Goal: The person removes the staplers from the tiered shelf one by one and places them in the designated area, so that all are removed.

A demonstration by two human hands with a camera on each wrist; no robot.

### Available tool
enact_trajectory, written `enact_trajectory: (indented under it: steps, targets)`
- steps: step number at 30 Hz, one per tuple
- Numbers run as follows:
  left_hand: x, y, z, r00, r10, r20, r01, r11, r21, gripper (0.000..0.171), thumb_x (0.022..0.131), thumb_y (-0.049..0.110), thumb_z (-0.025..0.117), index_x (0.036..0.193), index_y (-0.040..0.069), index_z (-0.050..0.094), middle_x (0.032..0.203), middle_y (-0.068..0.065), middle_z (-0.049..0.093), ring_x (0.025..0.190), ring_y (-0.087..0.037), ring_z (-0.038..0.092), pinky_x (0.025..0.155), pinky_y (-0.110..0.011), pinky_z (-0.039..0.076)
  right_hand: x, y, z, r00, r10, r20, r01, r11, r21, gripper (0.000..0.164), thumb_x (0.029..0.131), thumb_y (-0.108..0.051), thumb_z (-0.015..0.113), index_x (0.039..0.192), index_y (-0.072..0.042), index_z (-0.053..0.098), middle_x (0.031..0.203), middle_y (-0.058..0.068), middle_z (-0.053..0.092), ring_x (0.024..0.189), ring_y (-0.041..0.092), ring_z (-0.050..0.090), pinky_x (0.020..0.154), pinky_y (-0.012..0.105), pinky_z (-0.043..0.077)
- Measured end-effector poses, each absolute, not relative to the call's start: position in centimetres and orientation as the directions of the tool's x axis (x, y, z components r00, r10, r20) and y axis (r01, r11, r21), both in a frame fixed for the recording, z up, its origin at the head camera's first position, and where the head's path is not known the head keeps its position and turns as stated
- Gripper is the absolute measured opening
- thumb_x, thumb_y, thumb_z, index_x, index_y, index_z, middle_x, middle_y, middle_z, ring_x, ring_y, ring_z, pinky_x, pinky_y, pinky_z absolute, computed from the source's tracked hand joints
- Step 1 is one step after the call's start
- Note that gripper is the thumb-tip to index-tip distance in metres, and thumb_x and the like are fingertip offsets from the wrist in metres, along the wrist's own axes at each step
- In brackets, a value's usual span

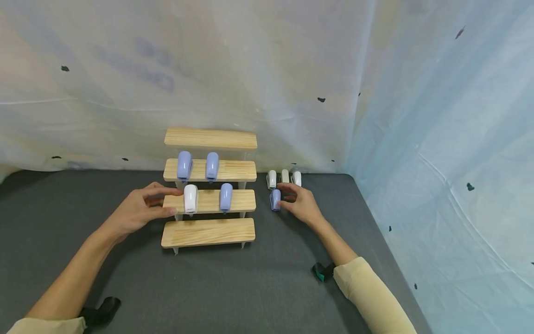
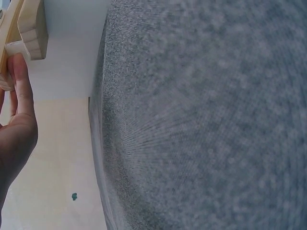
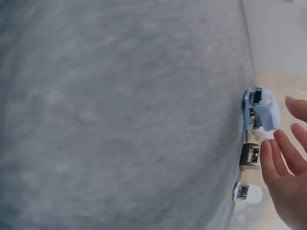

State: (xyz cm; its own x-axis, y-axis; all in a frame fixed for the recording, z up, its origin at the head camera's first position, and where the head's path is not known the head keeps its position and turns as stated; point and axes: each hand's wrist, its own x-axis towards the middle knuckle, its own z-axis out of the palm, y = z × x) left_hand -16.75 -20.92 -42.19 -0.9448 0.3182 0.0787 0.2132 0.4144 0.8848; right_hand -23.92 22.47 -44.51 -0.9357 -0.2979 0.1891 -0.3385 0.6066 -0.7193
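A stepped wooden display stand (image 1: 207, 232) holds several small staplers. My left hand (image 1: 135, 208) grips the left end of its second shelf from the bottom, thumb at the front edge and fingers toward the back. On that shelf sit a white stapler (image 1: 190, 198) and a blue stapler (image 1: 225, 196); one shelf higher are a left blue stapler (image 1: 184, 164) and a right blue stapler (image 1: 212, 165). My right hand (image 1: 301, 202) is beside another blue stapler (image 1: 275, 199) on the table, with thumb and fingers spread around it. In the right wrist view a gap shows between thumb and stapler (image 3: 266, 110).
Behind the right hand, a row of white staplers (image 1: 272, 179) stands on the dark grey tabletop (image 1: 233, 292). Pale sheeting (image 1: 292, 69) rises along the table's back and right side. The stand's top shelf (image 1: 210, 138) is bare wood.
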Motion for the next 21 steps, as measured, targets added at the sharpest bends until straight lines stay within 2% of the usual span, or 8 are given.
enact_trajectory:
  steps: [5, 13, 17, 21]
  targets:
    - [-16.8, -20.9, -42.3, -0.946, 0.315, 0.075, 0.21, 0.419, 0.884, 0.049, 0.092, 0.028, 0.074, 0.136, 0.012, 0.062, 0.116, -0.007, 0.049, 0.111, -0.026, 0.054, 0.082, -0.021, 0.051, -23.8, 22.1, -43.7, -0.921, -0.3, 0.25, -0.38, 0.537, -0.753, 0.05, 0.085, -0.002, 0.079, 0.131, -0.003, 0.062, 0.126, 0.011, 0.065, 0.116, 0.025, 0.062, 0.093, 0.041, 0.054]
    - [-16.7, -20.9, -42.4, -0.946, 0.314, 0.073, 0.206, 0.413, 0.887, 0.048, 0.092, 0.027, 0.074, 0.136, 0.011, 0.062, 0.115, -0.008, 0.049, 0.11, -0.024, 0.053, 0.083, -0.019, 0.05, -23.1, 20.5, -41.3, -0.886, -0.324, 0.331, -0.447, 0.41, -0.795, 0.047, 0.087, 0.002, 0.074, 0.132, 0.002, 0.06, 0.125, 0.018, 0.064, 0.114, 0.039, 0.061, 0.093, 0.049, 0.053]
    - [-16.8, -20.9, -42.5, -0.948, 0.311, 0.065, 0.196, 0.413, 0.889, 0.049, 0.092, 0.028, 0.074, 0.136, 0.01, 0.061, 0.116, -0.008, 0.049, 0.114, -0.028, 0.053, 0.084, -0.019, 0.05, -21.8, 19.2, -39.0, -0.868, -0.347, 0.356, -0.475, 0.369, -0.799, 0.047, 0.087, 0.007, 0.073, 0.131, 0.01, 0.058, 0.125, 0.027, 0.061, 0.112, 0.046, 0.06, 0.091, 0.056, 0.051]
    - [-16.9, -20.9, -42.4, -0.949, 0.309, 0.059, 0.189, 0.408, 0.893, 0.049, 0.092, 0.029, 0.074, 0.136, 0.01, 0.061, 0.117, -0.009, 0.05, 0.117, -0.032, 0.052, 0.083, -0.02, 0.051, -20.6, 18.3, -36.8, -0.857, -0.368, 0.362, -0.493, 0.377, -0.784, 0.047, 0.086, 0.008, 0.072, 0.13, 0.012, 0.057, 0.126, 0.029, 0.061, 0.112, 0.044, 0.06, 0.089, 0.054, 0.053]
